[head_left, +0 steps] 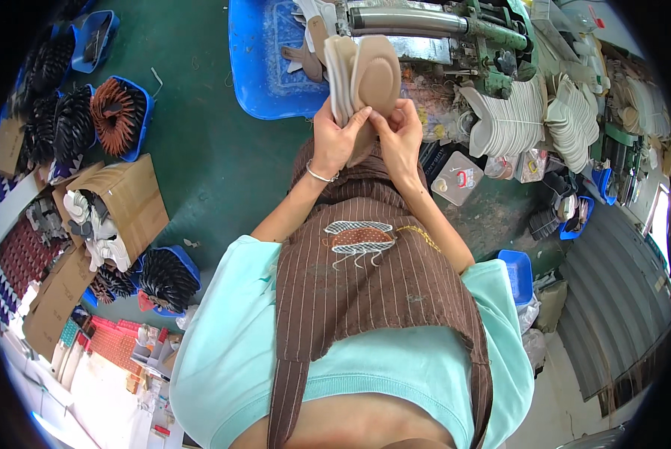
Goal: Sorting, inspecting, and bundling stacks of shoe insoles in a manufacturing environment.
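Note:
Both hands are raised in front of me, together on a small bundle of beige shoe insoles (374, 71) with rounded ends pointing away. My left hand (335, 141), with a bracelet at the wrist, is closed around the left side of the bundle. On the other side my right hand (400, 135) pinches the front insole, its thumb close to the left thumb. An oval raised pad shows on that insole. The lower ends of the bundle are partly hidden behind my fingers.
Beyond my hands stand a blue tub (264, 82) with loose insoles and a roller machine (425, 26). Tied stacks of whitish insoles (506, 120) lie to the right. At left are a cardboard box (144, 198) and blue bins with dark and brown pieces (114, 116).

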Available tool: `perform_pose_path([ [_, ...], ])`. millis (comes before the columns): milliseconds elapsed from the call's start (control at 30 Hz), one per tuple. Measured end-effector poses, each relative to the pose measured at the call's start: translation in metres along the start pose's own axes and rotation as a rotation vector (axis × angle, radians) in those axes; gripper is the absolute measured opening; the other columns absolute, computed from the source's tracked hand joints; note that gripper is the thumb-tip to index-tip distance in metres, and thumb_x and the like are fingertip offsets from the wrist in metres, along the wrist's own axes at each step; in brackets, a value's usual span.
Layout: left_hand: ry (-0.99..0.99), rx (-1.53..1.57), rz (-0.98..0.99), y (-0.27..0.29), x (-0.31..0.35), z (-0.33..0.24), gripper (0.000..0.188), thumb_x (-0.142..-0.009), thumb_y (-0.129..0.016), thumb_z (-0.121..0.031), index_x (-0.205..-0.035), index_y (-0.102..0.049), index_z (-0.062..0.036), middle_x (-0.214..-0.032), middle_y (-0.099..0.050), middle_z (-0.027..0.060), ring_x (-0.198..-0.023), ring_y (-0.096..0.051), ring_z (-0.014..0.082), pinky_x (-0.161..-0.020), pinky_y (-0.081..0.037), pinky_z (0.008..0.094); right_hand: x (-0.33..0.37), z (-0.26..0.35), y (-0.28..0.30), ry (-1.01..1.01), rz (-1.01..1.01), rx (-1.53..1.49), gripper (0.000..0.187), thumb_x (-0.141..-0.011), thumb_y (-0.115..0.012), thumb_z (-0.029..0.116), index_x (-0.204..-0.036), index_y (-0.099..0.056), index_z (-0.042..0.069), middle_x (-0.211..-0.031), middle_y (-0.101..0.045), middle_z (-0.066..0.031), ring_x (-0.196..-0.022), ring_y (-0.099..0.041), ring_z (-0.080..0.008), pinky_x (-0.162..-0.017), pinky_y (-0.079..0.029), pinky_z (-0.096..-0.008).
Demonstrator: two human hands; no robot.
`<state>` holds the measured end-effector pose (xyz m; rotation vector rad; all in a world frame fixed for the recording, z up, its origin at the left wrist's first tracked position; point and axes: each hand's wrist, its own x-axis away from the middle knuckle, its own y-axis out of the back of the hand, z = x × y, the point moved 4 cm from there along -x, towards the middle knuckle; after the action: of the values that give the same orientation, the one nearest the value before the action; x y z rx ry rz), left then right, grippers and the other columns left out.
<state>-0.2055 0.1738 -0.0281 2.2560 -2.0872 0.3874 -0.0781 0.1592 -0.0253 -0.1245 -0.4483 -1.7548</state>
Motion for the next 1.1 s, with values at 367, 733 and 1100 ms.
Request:
perform_pose_path([
  [367,0.355,0.668,0.196,0.015,-0.003,0.000,0.044,-0.096,-0.049,-0.029,-0.126,-0.045,0.0027,-0.117,-0.057,0.0112,-0.104,-0.057,0.0177,-0.088,-0.047,0.0306,-0.062,-0.002,0.017,-0.077,-0.076,-0.354,0.029,-0.087,-0.062,0.016,-0.103,-0.057,-0.009,-0.085,-0.067,-0.0128,-0.075,-0.062,-0.0111,-0.065,-0.048,-0.0237],
  [733,0.308,0.505,0.119,0.020,-0.006,0.016,0.042,-0.097,-0.045,-0.033,-0.124,-0.047,-0.0003,-0.116,-0.057,0.0110,-0.103,-0.058,0.0195,-0.086,-0.049,0.0334,-0.078,-0.002,0.047,-0.076,-0.177,-0.330,0.024,-0.083,-0.064,0.008,-0.103,-0.058,-0.005,-0.085,-0.066,-0.0096,-0.071,-0.061,-0.0123,-0.062,-0.048,-0.0243],
  [1100,0.329,0.315,-0.001,0.025,-0.011,0.020,0.042,-0.092,-0.055,-0.036,-0.120,-0.049,-0.0046,-0.108,-0.058,0.0072,-0.093,-0.058,0.0149,-0.076,-0.051,0.0309,-0.018,-0.007,0.019,-0.245,-0.052,-0.319,0.010,-0.087,-0.060,0.008,-0.089,-0.054,0.000,-0.078,-0.065,-0.0057,-0.068,-0.057,-0.0073,-0.060,-0.046,-0.0218],
])
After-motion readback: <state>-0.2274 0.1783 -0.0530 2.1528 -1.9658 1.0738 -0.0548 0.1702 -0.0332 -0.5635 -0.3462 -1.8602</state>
